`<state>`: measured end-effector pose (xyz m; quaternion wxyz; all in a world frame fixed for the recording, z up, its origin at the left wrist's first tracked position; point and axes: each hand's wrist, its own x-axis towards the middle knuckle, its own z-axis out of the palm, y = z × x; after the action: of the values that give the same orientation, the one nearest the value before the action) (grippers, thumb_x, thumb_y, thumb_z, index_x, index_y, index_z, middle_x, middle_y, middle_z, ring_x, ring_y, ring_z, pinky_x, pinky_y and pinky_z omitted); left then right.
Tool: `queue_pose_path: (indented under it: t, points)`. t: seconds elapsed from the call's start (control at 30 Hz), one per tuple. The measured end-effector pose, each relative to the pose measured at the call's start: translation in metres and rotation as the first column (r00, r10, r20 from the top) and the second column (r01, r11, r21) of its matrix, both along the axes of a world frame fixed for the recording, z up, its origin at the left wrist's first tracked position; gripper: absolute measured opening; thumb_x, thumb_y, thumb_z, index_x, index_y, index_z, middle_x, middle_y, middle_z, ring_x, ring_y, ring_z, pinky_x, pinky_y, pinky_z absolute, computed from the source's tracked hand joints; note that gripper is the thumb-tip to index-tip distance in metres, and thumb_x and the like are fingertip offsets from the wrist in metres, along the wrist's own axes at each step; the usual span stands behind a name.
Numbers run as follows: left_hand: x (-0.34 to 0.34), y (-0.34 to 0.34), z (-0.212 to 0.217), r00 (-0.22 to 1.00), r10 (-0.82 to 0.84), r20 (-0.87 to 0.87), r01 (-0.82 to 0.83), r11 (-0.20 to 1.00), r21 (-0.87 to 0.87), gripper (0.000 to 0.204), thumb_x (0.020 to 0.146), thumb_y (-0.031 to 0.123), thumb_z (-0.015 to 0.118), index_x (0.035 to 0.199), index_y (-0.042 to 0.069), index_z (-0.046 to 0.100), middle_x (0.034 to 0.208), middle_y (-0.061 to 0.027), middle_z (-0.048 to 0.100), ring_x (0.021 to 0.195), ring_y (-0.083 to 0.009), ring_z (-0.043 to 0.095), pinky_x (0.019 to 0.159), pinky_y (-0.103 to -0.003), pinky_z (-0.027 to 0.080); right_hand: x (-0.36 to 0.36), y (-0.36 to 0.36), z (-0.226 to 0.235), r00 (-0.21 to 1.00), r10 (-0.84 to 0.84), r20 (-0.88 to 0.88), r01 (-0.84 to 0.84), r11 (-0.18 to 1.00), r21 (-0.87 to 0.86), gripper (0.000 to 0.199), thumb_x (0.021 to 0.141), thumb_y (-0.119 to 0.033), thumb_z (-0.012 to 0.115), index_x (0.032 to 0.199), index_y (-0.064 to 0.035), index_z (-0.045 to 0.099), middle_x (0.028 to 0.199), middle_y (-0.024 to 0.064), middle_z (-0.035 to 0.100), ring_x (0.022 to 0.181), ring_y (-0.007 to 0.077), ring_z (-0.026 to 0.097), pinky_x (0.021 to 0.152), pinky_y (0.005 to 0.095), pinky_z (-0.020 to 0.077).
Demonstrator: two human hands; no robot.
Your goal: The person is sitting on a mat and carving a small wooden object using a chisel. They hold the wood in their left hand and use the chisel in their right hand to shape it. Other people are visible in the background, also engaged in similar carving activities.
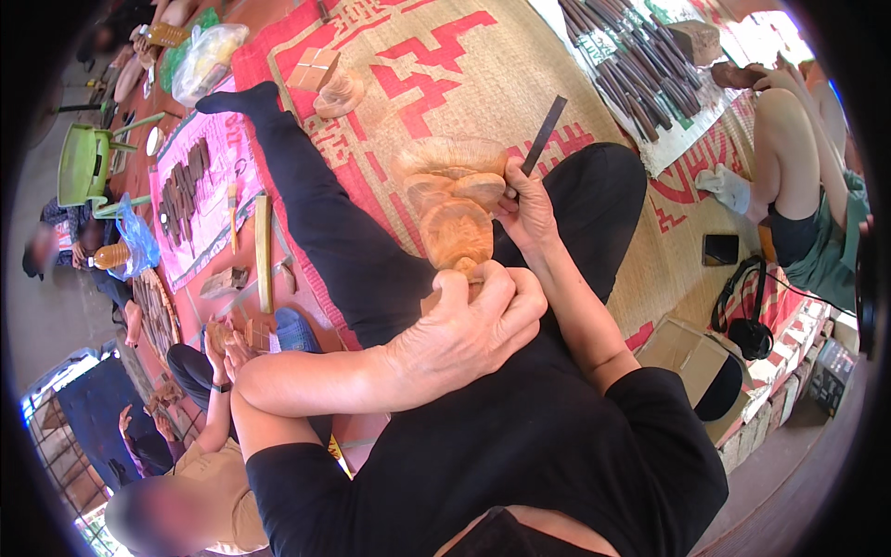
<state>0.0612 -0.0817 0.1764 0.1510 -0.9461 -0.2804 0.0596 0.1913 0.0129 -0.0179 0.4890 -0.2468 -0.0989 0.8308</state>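
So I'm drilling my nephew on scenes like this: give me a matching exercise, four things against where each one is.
Things:
1. wooden carving
2. chisel
3. row of dark tools
4. green chair

Places:
A. far left edge
B. on white paper, top right
C. in the right hand
D. gripped at its base by the left hand

Pairs: 1-D, 2-C, 3-B, 4-A
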Motion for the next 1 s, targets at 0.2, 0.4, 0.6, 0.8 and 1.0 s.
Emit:
queue_pose_path:
  t: [0.2, 0.4, 0.6, 0.8, 1.0]
  points:
    - [-0.026, 0.010, -0.015, 0.868, 0.304, 0.393, -0.154, 0.917, -0.369, 0.052, 0.056, 0.020, 0.077, 0.105, 0.013, 0.062, 0.106, -0.0126, 0.050, 0.091, -0.0271, 0.055, 0.065, -0.035, 0.041, -0.002, 0.008, -0.001, 0.986, -0.006, 0.168, 0.007, 1.000, -0.008, 0.022, 0.089, -0.013, 0.066, 0.073, -0.0118, 0.052, 0.056, -0.0071, 0.039, 0.043, 0.0032, 0.031, 0.042, 0.0208, 0.0239]
    - [-0.060, 0.030, -0.052, 0.383, 0.766, 0.515, -0.280, 0.628, -0.726, 0.050, 0.056, 0.015, 0.078, 0.103, 0.011, 0.063, 0.105, -0.0100, 0.047, 0.095, -0.0262, 0.057, 0.077, -0.035, 0.050, -0.008, 0.026, -0.030, 0.881, 0.173, 0.441, -0.158, 0.985, -0.070, 0.023, 0.087, -0.014, 0.068, 0.072, -0.0115, 0.051, 0.055, -0.0089, 0.039, 0.042, 0.0019, 0.029, 0.040, 0.0215, 0.0191]
    - [-0.073, 0.046, -0.094, 0.109, 0.826, 0.552, -0.288, 0.558, -0.778, 0.049, 0.060, 0.014, 0.076, 0.105, 0.006, 0.061, 0.102, -0.0080, 0.046, 0.099, -0.0214, 0.052, 0.089, -0.031, 0.044, -0.018, 0.048, -0.050, 0.835, 0.074, 0.545, -0.045, 0.997, -0.067, 0.018, 0.095, -0.023, 0.059, 0.097, -0.0050, 0.059, 0.060, -0.0071, 0.038, 0.044, 0.0029, 0.030, 0.041, 0.0205, 0.0211]
    - [-0.072, 0.058, -0.117, 0.111, 0.836, 0.538, -0.384, 0.535, -0.752, 0.046, 0.062, 0.012, 0.075, 0.106, 0.007, 0.061, 0.102, -0.0073, 0.048, 0.097, -0.0213, 0.055, 0.087, -0.032, 0.047, -0.008, 0.082, -0.061, 0.863, -0.066, 0.500, 0.105, 0.993, -0.050, 0.033, 0.099, -0.033, 0.048, 0.104, -0.0029, 0.061, 0.068, -0.0011, 0.049, 0.056, 0.0083, 0.043, 0.053, 0.0246, 0.0356]
    - [-0.074, 0.064, -0.131, 0.102, 0.860, 0.501, -0.410, 0.495, -0.766, 0.046, 0.062, 0.014, 0.075, 0.106, 0.007, 0.061, 0.104, -0.0076, 0.049, 0.097, -0.0221, 0.057, 0.087, -0.033, 0.047, -0.015, 0.099, -0.057, 0.805, -0.082, 0.588, 0.042, 0.996, 0.081, 0.034, 0.096, -0.034, 0.054, 0.108, -0.0058, 0.068, 0.075, -0.0030, 0.055, 0.065, 0.0082, 0.048, 0.063, 0.0252, 0.0392]
